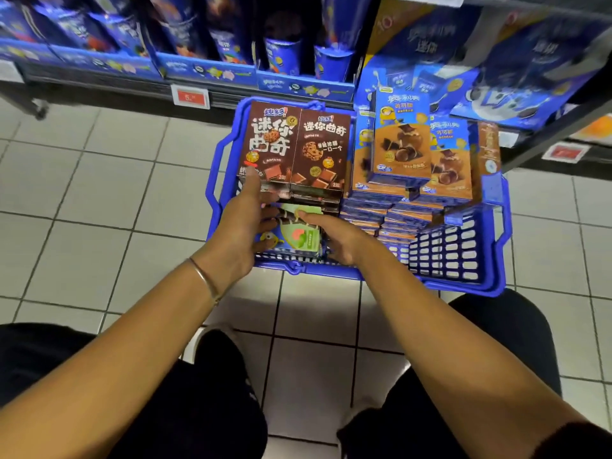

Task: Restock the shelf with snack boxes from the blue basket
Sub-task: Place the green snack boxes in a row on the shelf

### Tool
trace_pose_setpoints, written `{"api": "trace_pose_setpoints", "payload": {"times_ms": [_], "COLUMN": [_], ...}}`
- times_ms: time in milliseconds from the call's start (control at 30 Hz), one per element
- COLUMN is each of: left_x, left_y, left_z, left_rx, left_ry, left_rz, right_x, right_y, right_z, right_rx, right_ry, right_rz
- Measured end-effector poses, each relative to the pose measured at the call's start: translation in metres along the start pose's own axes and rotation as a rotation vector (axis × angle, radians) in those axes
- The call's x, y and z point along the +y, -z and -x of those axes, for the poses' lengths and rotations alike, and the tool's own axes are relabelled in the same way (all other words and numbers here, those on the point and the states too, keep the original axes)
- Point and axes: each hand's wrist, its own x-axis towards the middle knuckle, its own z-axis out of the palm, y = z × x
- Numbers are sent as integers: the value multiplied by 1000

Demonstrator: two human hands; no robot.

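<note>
Head view: 2 hands, left (243, 226) & right (337, 236), grip 1 green box (294, 238) in blue basket (463, 260).

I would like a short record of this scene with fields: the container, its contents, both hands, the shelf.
container: blue basket on the tiled floor
contents, far left: brown cookie boxes stacked
contents, right: orange-and-blue boxes stacked, many
contents, near left: green-and-blue box
left hand: on the left side of the green-and-blue box, fingers reaching the brown stack
right hand: on the right side of that box
grip: box not lifted, firm hold unclear
shelf: blue packages behind the basket
</note>
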Motion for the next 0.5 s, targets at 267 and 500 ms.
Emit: {"api": "trace_pose_setpoints", "payload": {"times_ms": [267,500], "left_x": [18,27], "left_y": [-15,-17], "left_z": [10,9], "left_rx": [-24,-45], "left_ry": [-67,-88], "left_rz": [27,42], "right_x": [-3,-6], "right_y": [-8,-6], "right_z": [4,6], "right_rx": [12,-63], "right_ry": [25,19], "right_rz": [-159,-207]}}
